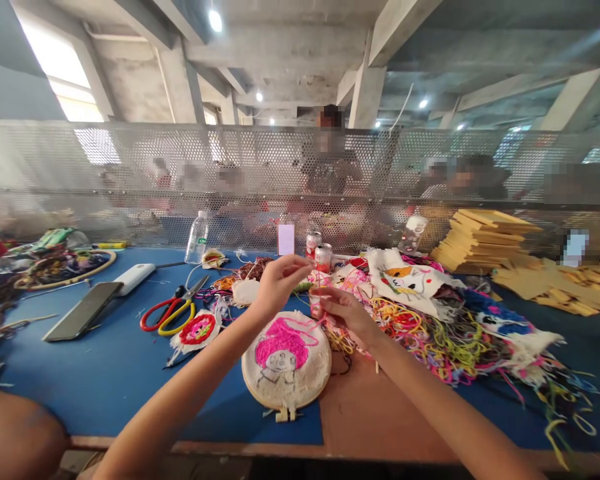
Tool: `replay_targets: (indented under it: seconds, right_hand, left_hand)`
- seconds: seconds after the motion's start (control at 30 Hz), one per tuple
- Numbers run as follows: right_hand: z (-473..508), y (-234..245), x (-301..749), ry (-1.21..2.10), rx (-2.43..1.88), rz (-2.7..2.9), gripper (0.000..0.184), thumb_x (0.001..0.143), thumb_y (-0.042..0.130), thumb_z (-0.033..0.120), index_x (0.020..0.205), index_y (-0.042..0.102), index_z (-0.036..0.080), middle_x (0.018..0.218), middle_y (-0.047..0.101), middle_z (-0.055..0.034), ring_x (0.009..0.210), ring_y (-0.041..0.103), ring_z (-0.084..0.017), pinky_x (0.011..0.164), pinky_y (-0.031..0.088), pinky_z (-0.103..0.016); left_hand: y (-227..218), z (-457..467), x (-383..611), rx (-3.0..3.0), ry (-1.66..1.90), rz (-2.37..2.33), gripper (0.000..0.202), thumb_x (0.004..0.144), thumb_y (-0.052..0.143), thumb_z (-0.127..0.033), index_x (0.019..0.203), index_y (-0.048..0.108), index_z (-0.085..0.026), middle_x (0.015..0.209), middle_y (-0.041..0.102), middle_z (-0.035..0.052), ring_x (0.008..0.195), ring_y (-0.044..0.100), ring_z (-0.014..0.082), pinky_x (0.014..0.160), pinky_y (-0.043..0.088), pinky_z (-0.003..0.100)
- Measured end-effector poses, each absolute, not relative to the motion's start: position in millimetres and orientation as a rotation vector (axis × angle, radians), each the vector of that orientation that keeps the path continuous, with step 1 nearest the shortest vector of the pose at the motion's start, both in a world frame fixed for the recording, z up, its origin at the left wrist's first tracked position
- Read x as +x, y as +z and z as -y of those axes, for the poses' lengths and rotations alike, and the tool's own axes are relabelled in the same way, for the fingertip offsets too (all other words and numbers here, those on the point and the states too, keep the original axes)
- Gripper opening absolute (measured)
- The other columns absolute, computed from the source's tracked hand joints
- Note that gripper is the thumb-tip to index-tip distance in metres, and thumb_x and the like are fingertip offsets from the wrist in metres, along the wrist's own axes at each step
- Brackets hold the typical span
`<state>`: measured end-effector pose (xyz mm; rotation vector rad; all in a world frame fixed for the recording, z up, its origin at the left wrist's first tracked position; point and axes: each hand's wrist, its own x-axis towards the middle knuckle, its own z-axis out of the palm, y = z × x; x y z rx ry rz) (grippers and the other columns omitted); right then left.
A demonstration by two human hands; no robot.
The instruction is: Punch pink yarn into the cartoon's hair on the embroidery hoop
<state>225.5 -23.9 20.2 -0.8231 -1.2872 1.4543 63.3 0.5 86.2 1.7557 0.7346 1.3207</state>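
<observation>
– While the right hand (349, 313) apparently pinches pink yarn (314, 325) beside the hooped cloth (287, 360) on the table (125, 380), what's the left hand (283, 279) doing?

– Fingers bunched, grip unclear! Slack yarn could snag that tangled heap (430, 340); one sharp tug might drag the unheld cloth.

both your forearms (185, 393) are bare and slender, tapering smoothly toward the wrists (377, 341); your hands (282, 284) are bare too, with slim fingers (296, 265).
</observation>
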Motion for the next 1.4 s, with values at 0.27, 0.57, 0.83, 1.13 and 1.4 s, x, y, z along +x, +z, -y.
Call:
replay_targets:
  seconds: [0.27,0.57,0.83,1.13,1.4]
  right_hand:
    - [27.3,21.8,204.0,1.584,-0.746,1.212,0.053,0.068,0.069,0.038,0.116,0.054,0.021,0.059,0.062,0.0027,0.035,0.032,-0.003,0.037,0.011,-0.020]
    - [34.0,-11.4,195.1,1.722,-0.775,1.163,0.048,0.068,0.070,0.033,0.113,0.056,0.020,0.059,0.062,0.0026,0.036,0.032,-0.003,0.038,0.012,-0.019]
    - [37.0,-24.7,192.5,1.800,-0.721,1.129,0.033,0.068,0.071,0.033,0.097,0.064,0.018,0.056,0.059,0.0035,0.036,0.029,-0.002,0.039,0.013,-0.020]
    - [32.1,-28.8,198.7,1.724,-0.819,1.176,0.018,0.066,0.068,0.031,0.074,0.060,0.017,0.052,0.055,0.0039,0.037,0.029,-0.003,0.039,0.013,-0.020]
    - [13.9,-7.9,263.6,0.906,-1.227,1.670,0.016,0.066,0.060,0.033,0.065,0.064,0.018,0.069,0.055,-0.0006,0.065,0.049,-0.014,0.062,0.037,-0.026]
  left_hand:
    - [108.1,-18.4,82.1,1.006,1.292,-0.489,0.009,0.075,0.059,-0.009,0.069,0.065,-0.010,0.082,0.069,0.0062,0.081,0.065,0.0132,0.079,0.048,0.023]
    - [116.2,-34.3,85.8,0.787,1.471,-0.382,0.011,0.076,0.058,-0.005,0.070,0.066,-0.008,0.076,0.067,0.0045,0.085,0.065,0.0135,0.089,0.048,0.026]
    - [116.9,-38.5,89.5,0.646,1.532,-0.329,0.014,0.076,0.056,-0.003,0.066,0.064,-0.009,0.074,0.065,0.0039,0.088,0.064,0.0148,0.089,0.049,0.026]
    - [114.6,-44.8,85.0,0.615,1.525,-0.393,0.018,0.076,0.054,-0.002,0.064,0.063,-0.011,0.070,0.065,0.0026,0.084,0.064,0.0128,0.087,0.050,0.024]
    - [94.7,-36.8,86.8,0.890,1.505,-0.366,0.009,0.076,0.059,-0.012,0.070,0.067,-0.011,0.075,0.069,0.0043,0.080,0.065,0.0123,0.083,0.048,0.024]
